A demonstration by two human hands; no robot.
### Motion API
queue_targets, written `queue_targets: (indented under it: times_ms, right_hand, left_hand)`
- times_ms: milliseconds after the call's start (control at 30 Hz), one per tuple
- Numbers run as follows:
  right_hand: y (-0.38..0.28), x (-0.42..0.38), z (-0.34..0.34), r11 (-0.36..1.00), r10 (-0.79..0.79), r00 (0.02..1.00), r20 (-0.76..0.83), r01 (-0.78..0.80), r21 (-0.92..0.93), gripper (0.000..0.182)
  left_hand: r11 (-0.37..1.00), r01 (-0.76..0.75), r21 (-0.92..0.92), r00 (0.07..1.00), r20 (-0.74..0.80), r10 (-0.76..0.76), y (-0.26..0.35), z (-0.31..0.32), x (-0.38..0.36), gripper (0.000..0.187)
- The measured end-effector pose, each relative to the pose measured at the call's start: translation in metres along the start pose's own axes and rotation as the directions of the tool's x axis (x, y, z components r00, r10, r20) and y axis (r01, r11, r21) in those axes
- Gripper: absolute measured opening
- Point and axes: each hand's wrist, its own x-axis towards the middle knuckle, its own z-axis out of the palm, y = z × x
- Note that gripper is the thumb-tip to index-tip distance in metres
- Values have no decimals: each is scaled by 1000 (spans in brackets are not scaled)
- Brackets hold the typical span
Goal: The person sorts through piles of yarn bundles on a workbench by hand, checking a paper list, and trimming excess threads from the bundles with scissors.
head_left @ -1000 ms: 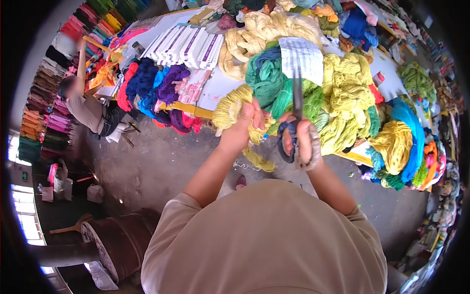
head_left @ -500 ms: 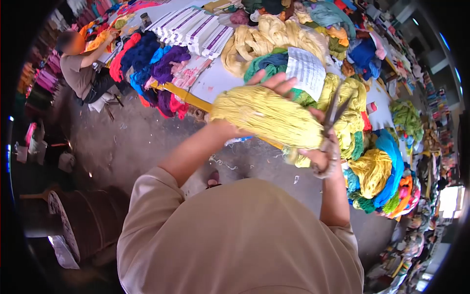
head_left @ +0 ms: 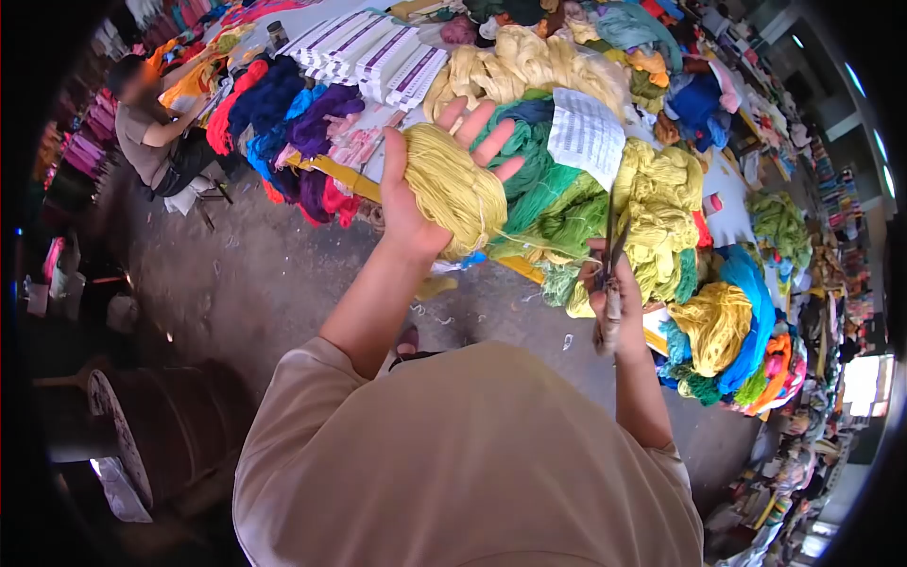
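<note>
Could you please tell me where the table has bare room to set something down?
The clearest patch is white tabletop between the yellow-green skeins and olive-green yarn, though a small pink item sits there. A sliver shows between the pink yarn and left hand. Around the printed sheet yarn crowds everything.

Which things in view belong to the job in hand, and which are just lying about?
Apparently in use:
- yellow skein, on the spread left hand
- scissors, in the right hand

Apparently just lying about:
- printed sheet
- cream yarn
- white-and-purple stacks
- purple yarn
</note>
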Motion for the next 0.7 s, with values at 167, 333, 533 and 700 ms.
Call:
queue_targets:
  times_ms: [167, 333, 533, 700]
  right_hand:
    - [-36, 6, 33, 984, 137, 948, 287, -164, 73, 83]
    - [-42, 11, 39, 985, 169, 925, 339, -166, -37, 70]
    - [-48, 5, 39, 981, 194, 921, 337, -187, -53, 65]
    - [-52, 3, 39, 975, 222, 911, 346, -217, -53, 66]
  left_hand:
    - [984, 177, -22, 984, 39, -176, -6, -7, -5, 88]
    - [970, 245, 1, 964, 103, -243, -8, -1, -10, 88]
    - [959, 245, -144, 965, 126, -228, -7, -1, -13, 87]
    - [969, 249, 3, 954, 173, -245, -10, 1, -14, 86]
